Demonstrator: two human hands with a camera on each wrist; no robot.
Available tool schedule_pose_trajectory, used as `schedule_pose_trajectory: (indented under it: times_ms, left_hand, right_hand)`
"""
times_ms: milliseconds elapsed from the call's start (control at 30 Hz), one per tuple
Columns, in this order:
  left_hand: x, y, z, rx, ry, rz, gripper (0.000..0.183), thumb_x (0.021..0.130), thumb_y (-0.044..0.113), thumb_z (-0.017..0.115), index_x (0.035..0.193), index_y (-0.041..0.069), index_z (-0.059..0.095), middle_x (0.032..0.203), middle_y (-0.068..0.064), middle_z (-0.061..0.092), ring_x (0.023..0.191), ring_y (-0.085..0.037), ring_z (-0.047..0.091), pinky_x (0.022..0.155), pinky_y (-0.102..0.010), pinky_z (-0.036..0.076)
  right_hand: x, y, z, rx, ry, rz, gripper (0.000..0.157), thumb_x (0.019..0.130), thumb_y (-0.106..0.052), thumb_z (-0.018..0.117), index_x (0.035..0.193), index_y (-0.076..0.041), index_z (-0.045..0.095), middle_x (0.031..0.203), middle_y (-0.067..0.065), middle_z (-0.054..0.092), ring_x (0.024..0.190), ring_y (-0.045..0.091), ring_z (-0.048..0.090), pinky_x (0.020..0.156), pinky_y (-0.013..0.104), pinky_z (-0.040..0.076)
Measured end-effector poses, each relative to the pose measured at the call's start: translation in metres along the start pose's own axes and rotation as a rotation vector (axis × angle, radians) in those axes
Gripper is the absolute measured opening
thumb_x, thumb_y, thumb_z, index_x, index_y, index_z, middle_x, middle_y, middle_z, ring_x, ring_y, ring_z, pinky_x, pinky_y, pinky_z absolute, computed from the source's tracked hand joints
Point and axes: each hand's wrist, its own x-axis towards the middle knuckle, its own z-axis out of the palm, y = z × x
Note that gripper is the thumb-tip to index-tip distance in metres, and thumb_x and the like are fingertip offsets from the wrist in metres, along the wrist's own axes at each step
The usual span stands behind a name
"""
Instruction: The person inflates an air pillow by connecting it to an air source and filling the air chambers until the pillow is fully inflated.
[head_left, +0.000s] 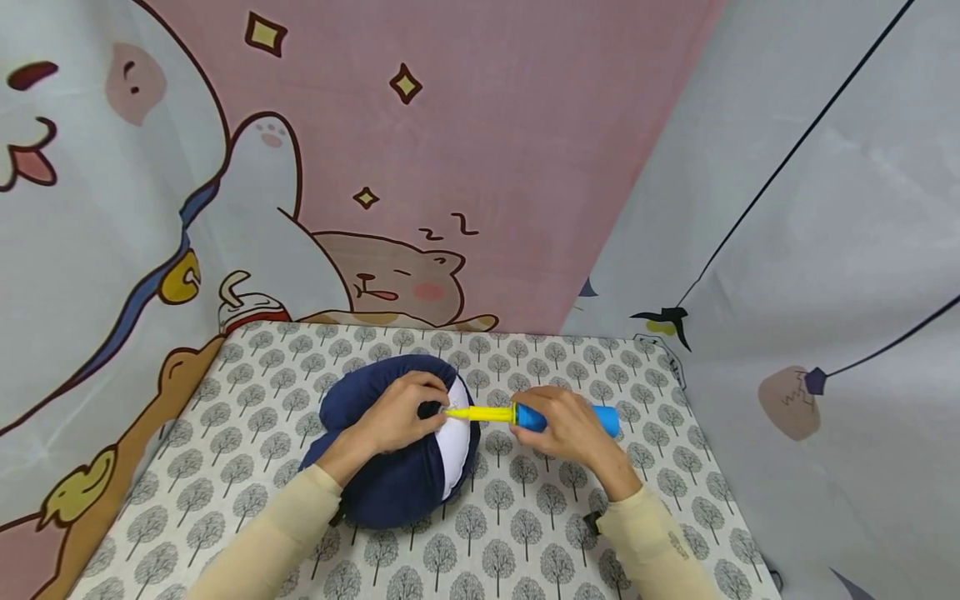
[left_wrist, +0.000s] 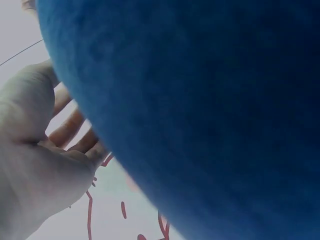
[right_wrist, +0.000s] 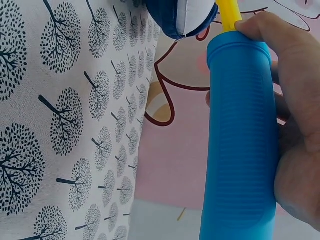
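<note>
A navy, curved neck pillow [head_left: 390, 492] with a white panel [head_left: 454, 450] lies on the patterned cloth. My left hand [head_left: 397, 414] reaches over it and pinches it at the white panel, right at the tip of a yellow nozzle [head_left: 483, 413]. The nozzle belongs to a blue hand pump [right_wrist: 240, 135]. My right hand [head_left: 566, 423] grips the pump near its nozzle end, thumb at the collar in the right wrist view. Level in the head view, the pump points left at the pillow. The pillow's blue fabric [left_wrist: 165, 115] fills most of the left wrist view and hides some fingertips.
Under everything is a table covered in a white cloth [head_left: 498, 558] printed with grey trees. A pink and white cartoon curtain [head_left: 525, 167] stands behind it, and pale curtain walls [head_left: 847, 250] rise at the sides. A small black piece [head_left: 592, 522] shows by the right cuff.
</note>
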Motion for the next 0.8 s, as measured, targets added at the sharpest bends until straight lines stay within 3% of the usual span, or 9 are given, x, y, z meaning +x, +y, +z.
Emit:
schedule_pose_trajectory:
  times_ms: [267, 600, 800]
  left_hand:
    - [0.003, -0.0003, 0.0007, 0.08, 0.019, 0.058, 0.013, 0.096, 0.016, 0.091, 0.108, 0.011, 0.091, 0.117, -0.004, 0.082, 0.115, -0.025, 0.073, 0.099, -0.043, 0.065]
    - [0.0041, -0.0048, 0.0041, 0.165, 0.035, 0.18, 0.006, 0.098, 0.015, 0.087, 0.103, 0.012, 0.09, 0.11, -0.003, 0.083, 0.103, -0.02, 0.073, 0.089, -0.035, 0.065]
    - [0.0067, -0.0079, 0.0023, 0.124, -0.011, 0.199, 0.005, 0.1, 0.013, 0.085, 0.104, 0.011, 0.089, 0.112, -0.005, 0.081, 0.102, -0.02, 0.07, 0.087, -0.035, 0.064]
  right_hand:
    - [-0.0015, 0.0002, 0.0002, -0.018, 0.007, -0.015, 0.041, 0.09, -0.035, 0.094, 0.125, -0.016, 0.085, 0.117, 0.007, 0.086, 0.097, 0.02, 0.081, 0.08, 0.033, 0.067]
    - [-0.0027, -0.0018, -0.0006, -0.028, 0.015, -0.025, 0.04, 0.09, -0.035, 0.093, 0.124, -0.015, 0.085, 0.117, 0.007, 0.086, 0.095, 0.02, 0.08, 0.077, 0.031, 0.066]
    - [-0.0021, 0.0, 0.0014, -0.128, 0.097, -0.145, 0.043, 0.088, -0.035, 0.095, 0.124, -0.013, 0.085, 0.117, 0.009, 0.086, 0.1, 0.025, 0.082, 0.083, 0.038, 0.069]
